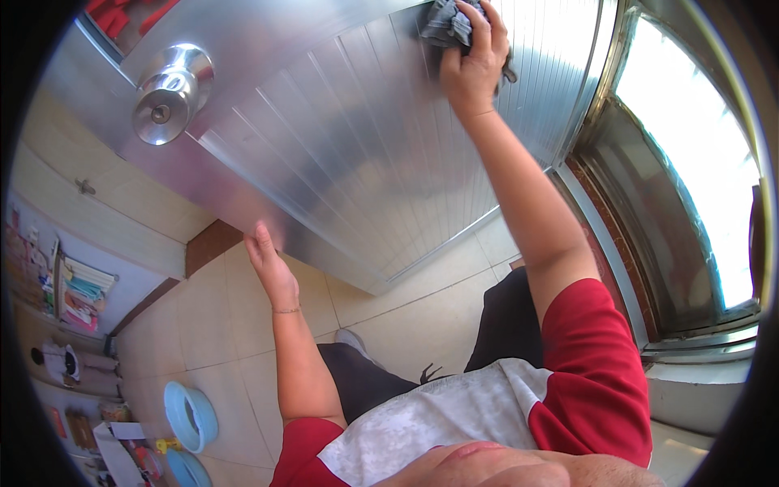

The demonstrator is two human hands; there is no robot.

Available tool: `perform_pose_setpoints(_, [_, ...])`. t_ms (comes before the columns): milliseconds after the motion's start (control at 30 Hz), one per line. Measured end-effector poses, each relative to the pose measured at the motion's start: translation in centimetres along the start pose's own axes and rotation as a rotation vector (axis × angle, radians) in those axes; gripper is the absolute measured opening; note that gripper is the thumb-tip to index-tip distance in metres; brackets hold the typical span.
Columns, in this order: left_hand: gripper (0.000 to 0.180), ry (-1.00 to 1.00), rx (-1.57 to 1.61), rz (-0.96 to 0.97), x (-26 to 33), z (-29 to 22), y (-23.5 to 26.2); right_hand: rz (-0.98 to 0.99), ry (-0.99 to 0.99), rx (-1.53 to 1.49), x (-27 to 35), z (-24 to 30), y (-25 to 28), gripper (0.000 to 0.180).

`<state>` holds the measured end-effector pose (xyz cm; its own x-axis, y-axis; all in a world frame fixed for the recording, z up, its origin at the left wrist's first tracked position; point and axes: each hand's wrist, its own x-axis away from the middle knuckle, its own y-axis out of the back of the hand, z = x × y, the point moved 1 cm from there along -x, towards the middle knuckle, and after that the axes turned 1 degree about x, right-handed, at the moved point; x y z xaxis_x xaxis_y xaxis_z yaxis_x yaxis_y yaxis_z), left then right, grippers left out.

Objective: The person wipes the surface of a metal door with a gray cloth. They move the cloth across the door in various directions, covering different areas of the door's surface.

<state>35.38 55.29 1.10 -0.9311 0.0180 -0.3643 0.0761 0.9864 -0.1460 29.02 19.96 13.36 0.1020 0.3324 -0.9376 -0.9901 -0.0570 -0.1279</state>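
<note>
Head view, only one. Right hand (472, 61) raised high, fingers curled over a crumpled grey cloth rag (446, 23), pinching it w/ fingers on top and palm pressing it flat against the silver ribbed-metal door panel (357, 154). Rag sits under and just left of the fingers, upper part of the door. Grip looks that way so the cloth stays bunched and keeps contact w/ the grooved surface; arm nearly fully stretched.

Left hand (269, 264) lower, well apart from the right, fingers straight and pressed together, fingertips touching the lower edge of the door. Holds nothing. Likely bracing the door so it doesn't swing under the push from above, judging by the flat contact.

Round brushed-metal door knob (166, 96) up and left of left hand, untouched, well left of the rag. Could get in the way if the rag goes that direction.

Below left hand: beige tiled floor (406, 325), person's dark trousers and red-and-white shirt. Two light-blue plastic basins (191, 415) on the floor further down-left, near clutter along the wall; details too small. Bright window w/ dark metal frame (690, 162) right of right arm, close to the door's edge, tight gap there.
</note>
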Motion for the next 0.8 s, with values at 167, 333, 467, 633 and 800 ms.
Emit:
perform_pose_setpoints(167, [0.055,-0.025,-0.054,-0.066,0.2,-0.1,-0.9,-0.044,0.074,-0.057,2.9,5.1,-2.8,0.056])
perform_pose_setpoints(333, [0.065,-0.011,-0.037,-0.094,-0.2,0.0,-0.9,0.103,0.446,-0.047,3.7,6.3,-2.4,0.049])
perform_pose_setpoints(467, [0.062,-0.02,-0.075,-0.098,-0.4,0.4,-0.9,-0.003,0.291,0.065,1.3,1.6,-1.7,0.05])
perform_pose_setpoints(633, [0.056,-0.055,-0.112,-0.099,-0.4,0.6,-0.7,-0.129,-0.126,0.081,-0.6,-4.0,0.0,0.052])
perform_pose_setpoints(800, [0.066,-0.022,-0.091,-0.068,-0.3,0.7,-0.7,-0.179,-0.366,0.095,-3.0,-7.9,-0.4,0.049])
